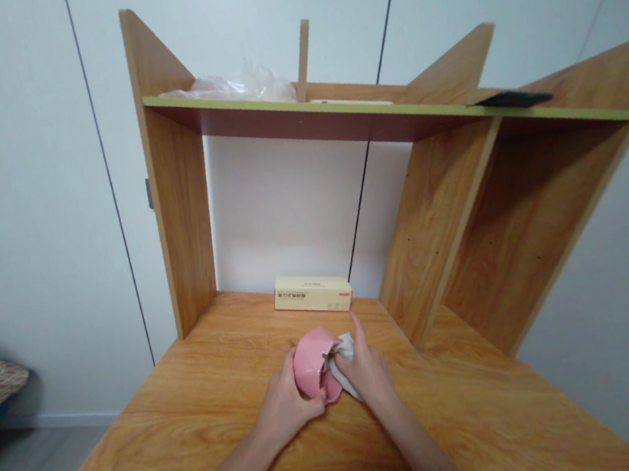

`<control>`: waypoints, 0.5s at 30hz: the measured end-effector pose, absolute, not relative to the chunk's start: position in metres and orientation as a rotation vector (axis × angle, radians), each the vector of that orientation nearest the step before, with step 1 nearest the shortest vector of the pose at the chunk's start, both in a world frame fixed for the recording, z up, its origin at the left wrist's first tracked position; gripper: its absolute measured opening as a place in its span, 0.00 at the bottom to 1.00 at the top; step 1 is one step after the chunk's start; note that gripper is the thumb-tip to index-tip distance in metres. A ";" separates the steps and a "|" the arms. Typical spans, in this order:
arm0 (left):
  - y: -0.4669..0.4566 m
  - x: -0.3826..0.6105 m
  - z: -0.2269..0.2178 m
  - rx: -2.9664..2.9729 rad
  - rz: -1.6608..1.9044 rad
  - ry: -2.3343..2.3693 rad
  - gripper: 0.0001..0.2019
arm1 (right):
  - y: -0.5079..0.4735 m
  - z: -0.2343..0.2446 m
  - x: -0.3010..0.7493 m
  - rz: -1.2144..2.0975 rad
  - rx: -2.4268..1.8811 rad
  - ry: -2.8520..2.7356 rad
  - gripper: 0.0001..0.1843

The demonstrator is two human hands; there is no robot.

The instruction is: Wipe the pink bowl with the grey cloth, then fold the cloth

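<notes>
A pink bowl (311, 359), tipped on its side with its opening toward the right, is gripped at its left and lower rim by my left hand (293, 400). My right hand (368, 367) pinches a pale grey-white cloth (344, 367) against the opening of the bowl, its index finger pointing up and away. Part of the cloth lies inside the bowl, and the fingertips there are partly hidden. Both hands are over the middle of the wooden desk (224, 386).
A cream-coloured long box (314, 293) with printed lettering lies at the back of the desk. Above runs a wooden shelf (346, 119) holding a clear plastic bag (248, 86) and a dark flat object (514, 99). Upright panels (441, 226) stand at the right.
</notes>
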State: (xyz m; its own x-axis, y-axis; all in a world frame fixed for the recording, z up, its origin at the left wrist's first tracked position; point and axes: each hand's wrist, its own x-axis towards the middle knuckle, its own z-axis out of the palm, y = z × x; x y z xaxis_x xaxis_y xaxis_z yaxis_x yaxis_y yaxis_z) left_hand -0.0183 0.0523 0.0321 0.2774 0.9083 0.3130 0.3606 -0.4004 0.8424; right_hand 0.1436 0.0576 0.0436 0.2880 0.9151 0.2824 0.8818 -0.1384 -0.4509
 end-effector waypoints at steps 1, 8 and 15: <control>0.052 -0.018 0.032 1.908 1.073 1.149 0.29 | 0.060 0.041 0.145 0.154 -2.024 -1.605 0.40; 0.054 -0.015 0.029 1.923 1.063 1.115 0.30 | 0.056 0.048 0.146 -0.027 -1.892 -1.700 0.38; 0.055 -0.016 0.028 1.958 1.031 1.128 0.31 | 0.059 0.044 0.148 0.117 -2.001 -1.620 0.40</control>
